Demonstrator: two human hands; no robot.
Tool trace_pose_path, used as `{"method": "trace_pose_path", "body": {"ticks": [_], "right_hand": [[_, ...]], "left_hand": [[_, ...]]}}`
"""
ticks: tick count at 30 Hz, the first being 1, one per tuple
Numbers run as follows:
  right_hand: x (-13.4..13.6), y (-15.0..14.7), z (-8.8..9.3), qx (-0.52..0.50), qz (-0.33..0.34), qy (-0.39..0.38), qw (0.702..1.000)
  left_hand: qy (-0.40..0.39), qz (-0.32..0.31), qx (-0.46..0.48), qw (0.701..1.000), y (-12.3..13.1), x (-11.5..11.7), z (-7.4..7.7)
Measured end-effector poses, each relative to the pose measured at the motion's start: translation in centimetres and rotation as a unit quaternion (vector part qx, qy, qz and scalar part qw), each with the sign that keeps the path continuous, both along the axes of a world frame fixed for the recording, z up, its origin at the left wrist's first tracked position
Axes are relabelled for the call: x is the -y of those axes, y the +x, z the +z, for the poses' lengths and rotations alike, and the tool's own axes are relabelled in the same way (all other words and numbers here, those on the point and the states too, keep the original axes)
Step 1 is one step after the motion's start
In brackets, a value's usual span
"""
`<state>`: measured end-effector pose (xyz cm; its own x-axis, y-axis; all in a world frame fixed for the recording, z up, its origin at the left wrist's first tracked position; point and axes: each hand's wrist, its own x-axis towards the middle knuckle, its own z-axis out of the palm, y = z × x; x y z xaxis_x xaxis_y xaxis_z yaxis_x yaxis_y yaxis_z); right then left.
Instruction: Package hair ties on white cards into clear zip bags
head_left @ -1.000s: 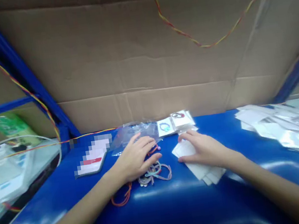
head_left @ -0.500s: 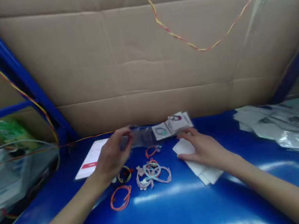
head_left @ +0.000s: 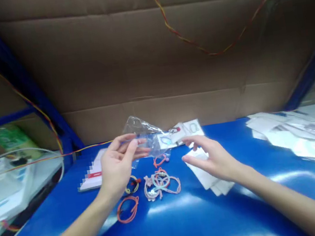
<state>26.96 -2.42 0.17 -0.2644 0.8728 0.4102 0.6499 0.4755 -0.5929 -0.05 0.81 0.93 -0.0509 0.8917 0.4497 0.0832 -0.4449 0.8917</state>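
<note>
My left hand (head_left: 120, 159) pinches a clear plastic bag (head_left: 140, 125) between thumb and fingers, raised over the back of the blue table. Over a stack of white cards (head_left: 205, 174) hovers my right hand (head_left: 211, 159), thumb and fingers apart, with nothing visible between them. Just beyond its fingertips lie white cards with bracelets on them (head_left: 187, 129). Between my hands is a cluster of pastel elastic bracelets (head_left: 161, 184). An orange bracelet (head_left: 128, 210) and a yellowish one (head_left: 132, 185) lie nearer my left wrist, and a small coral band (head_left: 160, 160) sits behind the cluster.
A phone (head_left: 93, 175) lies left, partly behind my left hand. Bagged cards (head_left: 299, 136) are piled at the right. A cardboard wall (head_left: 150, 68) closes the back, with a twisted red-yellow wire (head_left: 183, 37) hanging across it. White boxes (head_left: 4, 184) stand far left.
My left hand has turned palm-up, and the clear bag has risen and tilted up with it. My right hand has lifted slightly from the white cards, its fingers spreading.
</note>
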Motion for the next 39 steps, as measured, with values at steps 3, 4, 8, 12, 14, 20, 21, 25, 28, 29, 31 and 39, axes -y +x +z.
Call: {"method": "trace_pose_path", "body": {"ticks": [3, 4, 8, 12, 14, 20, 21, 25, 28, 29, 31, 39], "right_hand": [[0.6, -1.1, -0.2, -0.171, 0.047, -0.130, 0.976], [0.7, -1.4, -0.3, -0.221, 0.072, -0.165, 0.958], [0.7, -2.0, -0.5, -0.328, 0.102, -0.207, 0.916], [0.1, -1.3, -0.5, -0.387, 0.058, -0.199, 0.899], [-0.2, -0.8, -0.4, -0.388, 0.055, -0.178, 0.902], [0.0, -0.4, -0.2, -0.350, 0.105, -0.107, 0.925], [0.1, -0.4, -0.1, -0.341, 0.123, -0.097, 0.927], [0.9, -0.5, 0.3, -0.272, 0.168, -0.068, 0.945], [1.6, -0.7, 0.7, -0.211, 0.167, -0.062, 0.961], [1.8, -0.8, 0.7, -0.196, 0.167, -0.063, 0.964], [1.9, -1.0, 0.6, -0.183, 0.173, -0.064, 0.966], [0.7, -1.2, -0.6, -0.331, 0.171, -0.156, 0.915]], "left_hand": [[-0.100, -0.109, 0.076, 0.986, 1.3, 1.4, -0.1], [-0.136, -0.137, 0.077, 0.978, 1.6, 1.9, -0.1], [-0.172, -0.194, 0.069, 0.963, 2.0, 3.2, -0.3], [-0.144, -0.226, -0.007, 0.964, 1.4, 3.1, -0.5], [-0.130, -0.250, -0.048, 0.958, 1.0, 3.0, -0.4], [-0.138, -0.360, -0.022, 0.922, 0.9, 3.2, 0.9], [-0.156, -0.369, -0.015, 0.916, 1.0, 3.2, 1.0], [-0.200, -0.370, 0.019, 0.907, 1.5, 3.2, 0.4], [-0.221, -0.384, 0.033, 0.896, 1.9, 3.6, -0.4], [-0.231, -0.388, 0.035, 0.891, 2.1, 3.8, -0.6], [-0.248, -0.389, 0.034, 0.887, 2.4, 4.1, -0.7], [-0.203, -0.309, 0.041, 0.928, 2.7, 4.1, -1.0]]}}
